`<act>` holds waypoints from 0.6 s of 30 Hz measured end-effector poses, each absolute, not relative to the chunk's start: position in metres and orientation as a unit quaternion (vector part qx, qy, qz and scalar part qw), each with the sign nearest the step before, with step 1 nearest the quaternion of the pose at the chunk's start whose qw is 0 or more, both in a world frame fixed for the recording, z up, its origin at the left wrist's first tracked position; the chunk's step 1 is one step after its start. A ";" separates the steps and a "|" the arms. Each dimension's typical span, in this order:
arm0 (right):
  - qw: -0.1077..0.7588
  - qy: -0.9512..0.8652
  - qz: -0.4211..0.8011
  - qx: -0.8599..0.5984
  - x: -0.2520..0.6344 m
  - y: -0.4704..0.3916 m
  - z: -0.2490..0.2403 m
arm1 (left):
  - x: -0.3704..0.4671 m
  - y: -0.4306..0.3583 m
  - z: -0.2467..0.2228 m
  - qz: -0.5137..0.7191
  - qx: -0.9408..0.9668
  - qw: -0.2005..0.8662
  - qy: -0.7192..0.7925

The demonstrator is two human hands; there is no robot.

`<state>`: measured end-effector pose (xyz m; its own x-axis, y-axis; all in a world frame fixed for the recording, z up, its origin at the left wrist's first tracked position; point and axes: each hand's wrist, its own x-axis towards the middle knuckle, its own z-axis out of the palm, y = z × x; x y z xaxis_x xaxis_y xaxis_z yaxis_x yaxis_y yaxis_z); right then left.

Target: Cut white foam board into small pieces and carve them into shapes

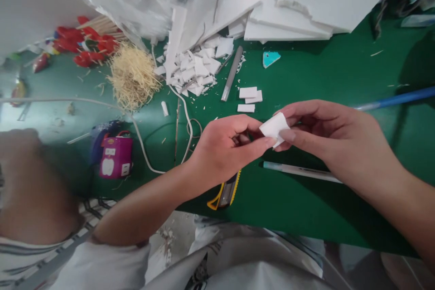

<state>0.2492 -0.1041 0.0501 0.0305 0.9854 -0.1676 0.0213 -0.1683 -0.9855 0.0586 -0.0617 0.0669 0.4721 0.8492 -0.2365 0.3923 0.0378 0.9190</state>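
Between my two hands is a small white foam piece [273, 126], tilted above the green table. My left hand [231, 142] pinches its lower left side between thumb and fingers. On its right side, my right hand [316, 129] grips the piece with the thumb in front and the fingers behind. Just beyond lie a few cut white foam rectangles [247, 93]. Under my left wrist rests a yellow utility knife [226, 192], partly covered. A white pen with a teal end [299, 171] lies below my right hand.
A grey stick-like tool [233, 72] lies beside a heap of foam scraps [195, 68]. Large white foam sheets [306, 4] are stacked behind. A white cable [136, 122] crosses near a purple power adapter [116, 157]. Another person's arm [34, 186] is at left.
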 end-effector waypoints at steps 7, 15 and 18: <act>0.445 -0.391 0.600 -0.537 0.247 -0.103 0.056 | 0.056 -0.060 0.065 0.216 0.591 0.642 0.438; 0.440 -0.376 0.619 -0.531 0.247 -0.101 0.052 | 0.054 -0.061 0.063 0.224 0.588 0.651 0.425; 0.433 -0.369 0.624 -0.535 0.248 -0.100 0.052 | 0.054 -0.060 0.062 0.230 0.593 0.642 0.427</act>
